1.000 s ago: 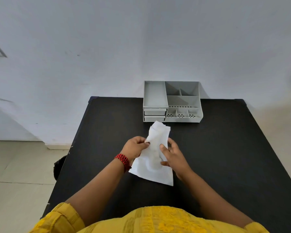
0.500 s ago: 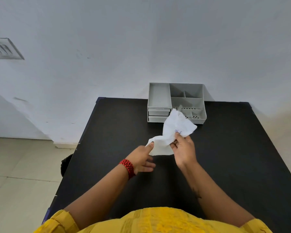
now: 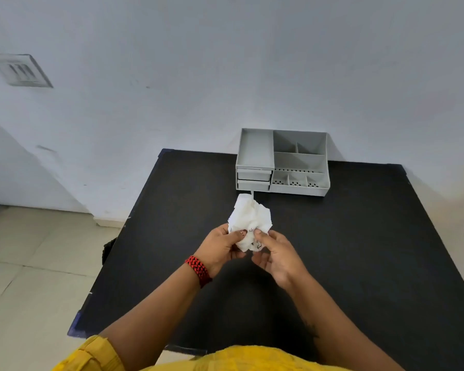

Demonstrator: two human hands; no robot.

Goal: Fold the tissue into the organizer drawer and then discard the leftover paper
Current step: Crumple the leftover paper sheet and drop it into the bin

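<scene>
A crumpled white paper (image 3: pixel 252 220) with some dark marks on it is held above the black table (image 3: pixel 359 250), between both hands. My left hand (image 3: pixel 221 249), with a red band at the wrist, pinches its left side. My right hand (image 3: pixel 277 253) grips its lower right side with thumb and fingers. The grey organizer (image 3: pixel 281 162) stands at the table's far edge against the wall, with two shut drawers at its front left and several open compartments on the right. A thin white strip pokes out under the lower drawer.
A pale wall rises behind the table, with a vent plate (image 3: pixel 20 70) at upper left. Tiled floor (image 3: pixel 32 263) lies to the left of the table. A dark object (image 3: pixel 109 249) sits on the floor by the table's left edge.
The flat sheet has been bunched into a crumpled wad. My left hand has come back onto the paper, and both hands now squeeze it together.
</scene>
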